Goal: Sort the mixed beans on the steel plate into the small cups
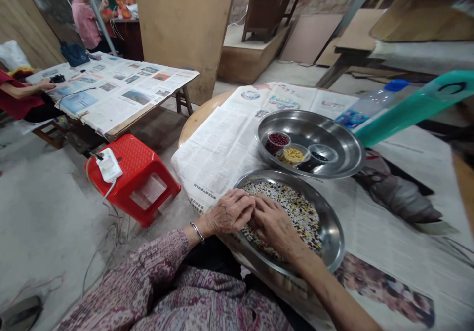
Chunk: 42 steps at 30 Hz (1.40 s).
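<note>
My left hand [230, 211], with a bangle at the wrist, is closed over the near-left rim of a steel basin [335, 237]. My right hand [272, 222] meets it there, its fingers bent and pressed together against the left fingertips. What the fingers pinch is hidden. Mixed grains and beans [292, 207], white, yellow, dark red and black, are spread over the basin's bottom. Just beyond stands a second steel basin [344, 145]. Inside it are small clear cups of red beans [278, 140], yellow beans or kernels [293, 155] and dark beans [319, 156].
Newspaper [218, 143] covers the round table. To the right are a plastic bottle [370, 101], a green handled object [418, 106] and a grey bundle [403, 195]. A red stool [137, 155] bears a power strip [108, 165]. People sit near another newspaper-covered table [122, 91].
</note>
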Motion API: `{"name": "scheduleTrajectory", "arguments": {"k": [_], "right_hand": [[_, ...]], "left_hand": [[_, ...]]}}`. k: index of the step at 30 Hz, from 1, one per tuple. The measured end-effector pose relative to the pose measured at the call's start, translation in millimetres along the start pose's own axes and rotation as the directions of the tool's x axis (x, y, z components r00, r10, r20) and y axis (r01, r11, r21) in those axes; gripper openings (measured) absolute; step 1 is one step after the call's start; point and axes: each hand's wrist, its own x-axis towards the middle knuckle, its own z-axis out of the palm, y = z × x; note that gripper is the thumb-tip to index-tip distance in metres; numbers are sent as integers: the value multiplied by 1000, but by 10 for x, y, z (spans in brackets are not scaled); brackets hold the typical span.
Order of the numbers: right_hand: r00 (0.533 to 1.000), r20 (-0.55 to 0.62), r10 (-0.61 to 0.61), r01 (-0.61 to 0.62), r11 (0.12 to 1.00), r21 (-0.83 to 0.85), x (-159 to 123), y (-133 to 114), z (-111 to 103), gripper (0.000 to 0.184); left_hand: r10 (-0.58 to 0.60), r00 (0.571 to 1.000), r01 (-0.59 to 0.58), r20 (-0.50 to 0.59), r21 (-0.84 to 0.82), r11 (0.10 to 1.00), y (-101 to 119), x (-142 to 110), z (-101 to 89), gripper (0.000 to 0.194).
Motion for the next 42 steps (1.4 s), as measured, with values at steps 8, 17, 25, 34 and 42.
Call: {"name": "scheduleTrajectory", "arguments": {"k": [8,17,25,34,42], "right_hand": [[905,12,426,-417,890,-187,-367,536,-216,26],[903,22,429,-426,890,161,-372,40,1,25],[894,-132,428,-356,858,369,-141,294,-149,35],[866,-263,425,-394,904,163,-869,308,-145,29],[692,-572,440,-448,883,137,-835,157,-59,36]], "left_hand": [[-17,1000,17,19,13,1000,24,16,-29,14],[24,999,-24,-32,2,1000,4,-14,3,14],[9,995,-17,96,76,997,86,74,-148,18],[191,750,-276,634,37,961,318,336,-136,31],[227,851,-386,473,272,881,310,825,243,25]]}}
